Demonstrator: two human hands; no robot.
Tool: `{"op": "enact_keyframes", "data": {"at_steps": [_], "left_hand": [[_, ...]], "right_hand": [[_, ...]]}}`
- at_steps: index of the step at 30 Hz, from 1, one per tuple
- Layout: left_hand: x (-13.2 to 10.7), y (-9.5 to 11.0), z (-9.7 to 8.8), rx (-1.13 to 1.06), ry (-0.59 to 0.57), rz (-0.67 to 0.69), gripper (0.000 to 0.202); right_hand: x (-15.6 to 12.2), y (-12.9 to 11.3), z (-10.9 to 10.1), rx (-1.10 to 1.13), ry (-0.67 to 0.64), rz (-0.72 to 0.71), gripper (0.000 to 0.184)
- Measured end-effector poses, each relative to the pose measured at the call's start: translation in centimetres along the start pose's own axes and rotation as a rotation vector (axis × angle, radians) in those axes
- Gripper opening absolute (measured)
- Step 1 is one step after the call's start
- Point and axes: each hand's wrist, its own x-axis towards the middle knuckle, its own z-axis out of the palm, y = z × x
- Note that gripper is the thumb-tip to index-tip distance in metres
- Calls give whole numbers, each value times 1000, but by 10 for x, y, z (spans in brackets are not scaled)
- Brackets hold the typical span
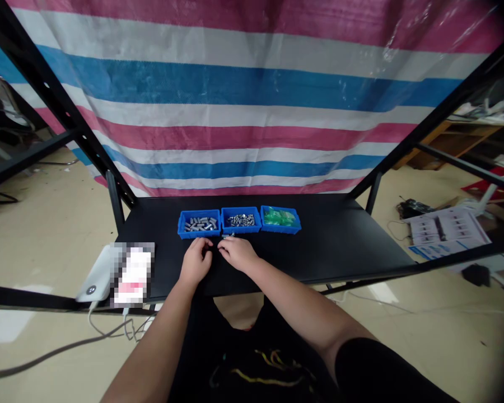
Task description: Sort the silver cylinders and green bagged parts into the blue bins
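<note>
My left hand rests low over the black tabletop, fingers loosely curled, with a gap between thumb and forefinger and nothing visible in it. Close beside it, my right hand has its fingers bent together; whatever they hold, if anything, is hidden. Just beyond its knuckles lies a small shiny metal piece. Past the hands stand three blue bins in a row. The left bin contains silvery metal cylinders, the middle bin smaller metal parts, and the right bin green plastic packets.
A white power bank and a phone with a pixelated screen lie at the table's left front corner, cables hanging down. A striped sheet closes off the back. Black metal frame posts flank the black table.
</note>
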Motion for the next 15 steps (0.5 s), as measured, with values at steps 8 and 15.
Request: {"op": "enact_keyframes", "data": {"at_steps": [8, 15], "left_hand": [[1, -1, 0, -47, 34, -20, 20], [1, -2, 0, -42, -20, -12, 19]], "right_hand": [[-9, 19, -17, 43, 38, -2, 15], [9, 43, -54, 132, 331, 99, 24]]}}
